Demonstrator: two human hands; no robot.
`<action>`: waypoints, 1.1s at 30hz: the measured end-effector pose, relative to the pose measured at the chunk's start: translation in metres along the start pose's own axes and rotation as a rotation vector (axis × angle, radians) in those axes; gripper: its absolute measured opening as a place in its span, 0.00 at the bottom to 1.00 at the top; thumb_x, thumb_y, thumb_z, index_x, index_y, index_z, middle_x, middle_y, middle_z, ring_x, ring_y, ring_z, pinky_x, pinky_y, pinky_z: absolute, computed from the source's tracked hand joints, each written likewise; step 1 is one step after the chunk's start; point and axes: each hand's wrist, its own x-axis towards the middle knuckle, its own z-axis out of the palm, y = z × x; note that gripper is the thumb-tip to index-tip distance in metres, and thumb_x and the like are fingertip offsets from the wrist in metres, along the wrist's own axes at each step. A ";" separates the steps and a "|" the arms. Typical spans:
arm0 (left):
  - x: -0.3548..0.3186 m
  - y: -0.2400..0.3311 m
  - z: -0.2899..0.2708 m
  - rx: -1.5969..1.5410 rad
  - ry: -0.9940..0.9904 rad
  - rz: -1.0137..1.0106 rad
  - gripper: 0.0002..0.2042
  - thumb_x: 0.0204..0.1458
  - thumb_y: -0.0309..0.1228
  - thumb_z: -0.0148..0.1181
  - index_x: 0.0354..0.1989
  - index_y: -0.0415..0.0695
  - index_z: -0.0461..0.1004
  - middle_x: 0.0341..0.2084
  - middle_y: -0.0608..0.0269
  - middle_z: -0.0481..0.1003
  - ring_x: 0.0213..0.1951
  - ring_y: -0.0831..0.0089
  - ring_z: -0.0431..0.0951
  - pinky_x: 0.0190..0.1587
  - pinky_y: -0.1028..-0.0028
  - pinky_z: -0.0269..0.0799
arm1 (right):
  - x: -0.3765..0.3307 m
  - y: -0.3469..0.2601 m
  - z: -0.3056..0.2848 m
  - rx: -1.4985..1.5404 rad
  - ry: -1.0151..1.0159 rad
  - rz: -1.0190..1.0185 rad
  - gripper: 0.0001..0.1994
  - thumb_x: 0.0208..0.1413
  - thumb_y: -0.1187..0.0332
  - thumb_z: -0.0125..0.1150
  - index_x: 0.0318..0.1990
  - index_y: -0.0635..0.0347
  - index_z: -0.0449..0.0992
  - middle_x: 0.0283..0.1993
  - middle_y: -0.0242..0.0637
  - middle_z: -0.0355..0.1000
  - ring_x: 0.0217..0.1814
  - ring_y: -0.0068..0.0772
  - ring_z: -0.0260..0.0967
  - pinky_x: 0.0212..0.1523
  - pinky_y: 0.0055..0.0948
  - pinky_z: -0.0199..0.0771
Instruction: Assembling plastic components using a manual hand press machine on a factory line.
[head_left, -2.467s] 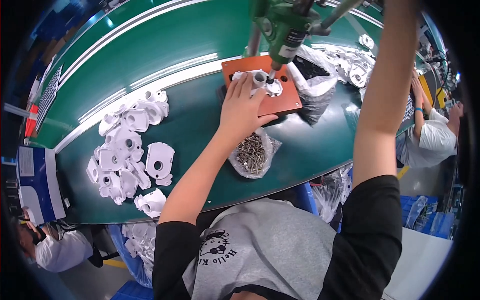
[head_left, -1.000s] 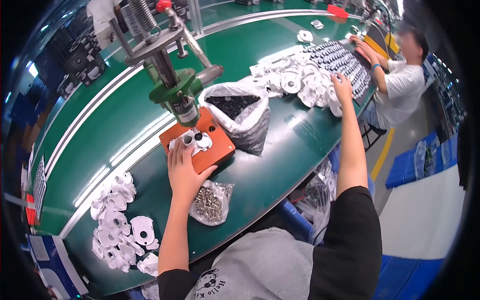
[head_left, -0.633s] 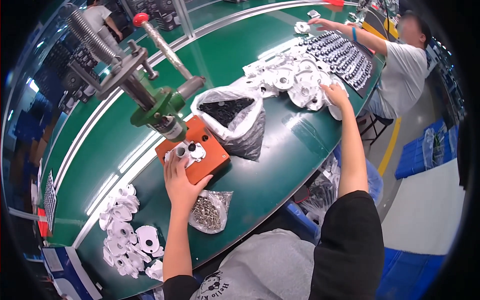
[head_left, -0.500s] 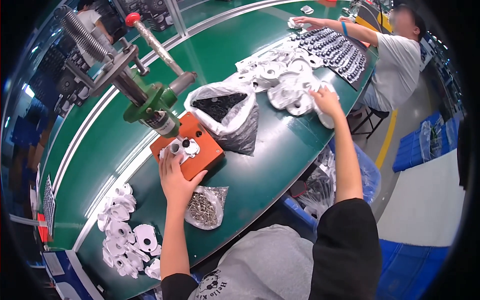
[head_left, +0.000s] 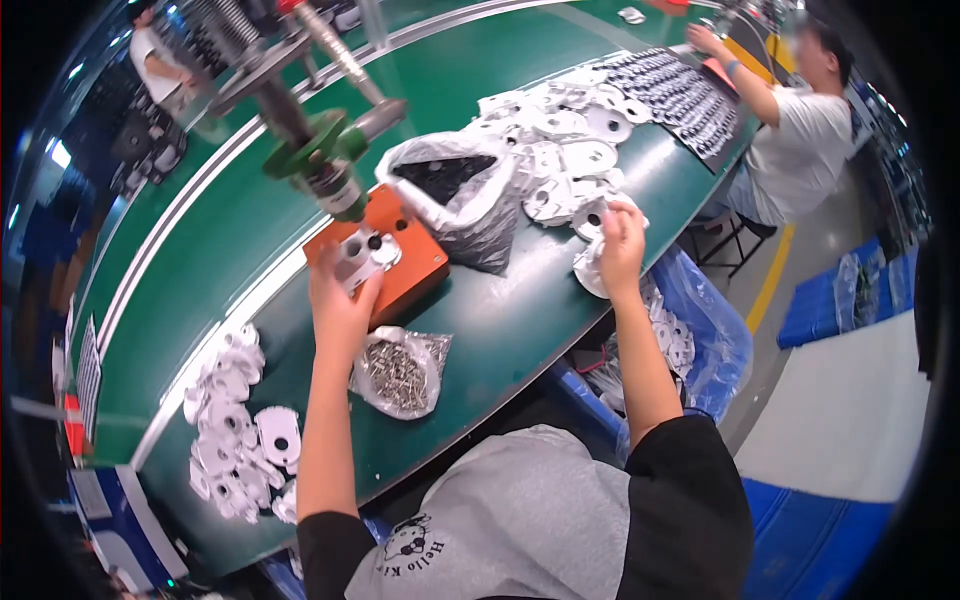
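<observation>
The left hand rests on a white plastic part atop the orange block fixture, below a green-collared press head. The right hand seemingly grips a white disc-shaped part beside the green table's edge.

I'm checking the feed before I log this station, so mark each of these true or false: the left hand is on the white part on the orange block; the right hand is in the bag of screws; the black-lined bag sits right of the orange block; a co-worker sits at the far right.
1. The left hand is on the white part on the orange block. True.
2. The right hand is in the bag of screws. False: it is at the pile of white discs.
3. The black-lined bag sits right of the block. True.
4. A co-worker sits at the far right. True.
</observation>
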 end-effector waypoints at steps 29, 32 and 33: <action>-0.069 -0.068 -0.192 0.339 -0.343 -0.473 0.25 0.44 0.38 0.63 0.51 0.43 0.66 0.40 0.47 0.74 0.44 0.53 0.73 0.47 0.62 0.67 | 0.012 0.004 -0.013 0.772 -0.019 0.287 0.25 0.59 0.47 0.37 0.30 0.63 0.68 0.32 0.34 0.62 0.40 0.30 0.61 0.48 0.30 0.58; -0.122 -0.060 -0.196 0.410 -0.422 -0.463 0.25 0.43 0.38 0.63 0.51 0.43 0.66 0.38 0.49 0.72 0.44 0.54 0.72 0.47 0.63 0.66 | 0.016 -0.004 -0.019 0.962 -0.114 0.391 0.28 0.57 0.42 0.36 0.33 0.62 0.69 0.36 0.35 0.65 0.43 0.30 0.60 0.50 0.31 0.57; -0.136 -0.054 -0.198 0.439 -0.425 -0.475 0.26 0.43 0.39 0.64 0.51 0.43 0.66 0.37 0.51 0.71 0.44 0.56 0.71 0.47 0.64 0.65 | 0.017 -0.006 -0.020 0.961 -0.121 0.394 0.28 0.57 0.42 0.36 0.33 0.62 0.69 0.36 0.35 0.65 0.43 0.30 0.60 0.50 0.31 0.57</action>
